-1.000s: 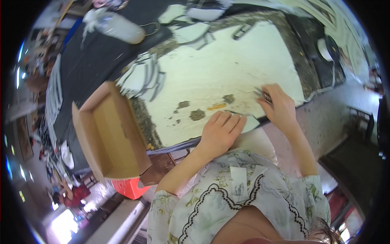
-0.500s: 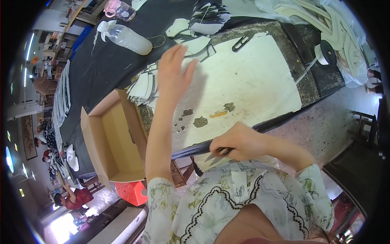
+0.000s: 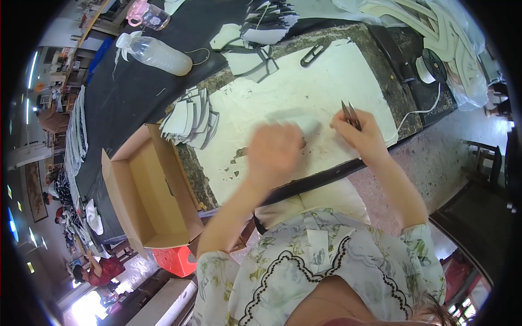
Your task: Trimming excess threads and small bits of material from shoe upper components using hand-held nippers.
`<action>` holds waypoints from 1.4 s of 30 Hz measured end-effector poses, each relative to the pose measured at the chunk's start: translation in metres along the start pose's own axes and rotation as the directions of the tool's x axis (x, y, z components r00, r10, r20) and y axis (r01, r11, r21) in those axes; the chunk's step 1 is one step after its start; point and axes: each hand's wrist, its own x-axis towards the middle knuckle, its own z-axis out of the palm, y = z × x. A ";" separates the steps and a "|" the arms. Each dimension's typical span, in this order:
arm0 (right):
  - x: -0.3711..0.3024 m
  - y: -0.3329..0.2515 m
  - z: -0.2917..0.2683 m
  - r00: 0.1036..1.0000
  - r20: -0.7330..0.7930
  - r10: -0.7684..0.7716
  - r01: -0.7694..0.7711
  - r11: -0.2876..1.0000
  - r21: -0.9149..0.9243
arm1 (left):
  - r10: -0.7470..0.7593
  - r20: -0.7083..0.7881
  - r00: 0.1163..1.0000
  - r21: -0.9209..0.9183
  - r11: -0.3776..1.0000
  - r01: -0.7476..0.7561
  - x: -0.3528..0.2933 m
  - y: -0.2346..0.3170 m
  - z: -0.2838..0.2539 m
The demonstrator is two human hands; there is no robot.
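Observation:
My right hand (image 3: 363,137) is closed around small dark thread snips (image 3: 351,116), their two pointed blades facing away from me. It hovers above the right part of a worn white sheet (image 3: 337,76) on the table. My left hand (image 3: 274,153) is over the near middle of the sheet, smeared by motion, so its fingers and anything in them cannot be made out. Grey-white cut pieces with dark edges lie in a fanned stack (image 3: 187,118) at the sheet's left, and others lie in a loose group (image 3: 251,61) at its far edge.
An open cardboard box (image 3: 147,190) stands at the left. Beyond are a cloudy bottle (image 3: 160,54), a pink-lidded bottle (image 3: 149,14) and a dark pile of pieces (image 3: 269,24). A black-handled cutter (image 3: 312,55), a reel of white tape (image 3: 429,66) and bagged cream strips (image 3: 446,38) lie far right.
My left hand has come back from the far pieces to the near middle. My right hand has carried the snips from the front edge over the sheet. The white tape from the reel now curves.

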 end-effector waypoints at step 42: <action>0.049 -0.016 0.019 0.824 0.522 0.219 0.128 0.825 -0.550 | -0.344 0.032 0.938 -0.220 0.913 0.342 -0.072 0.061 0.006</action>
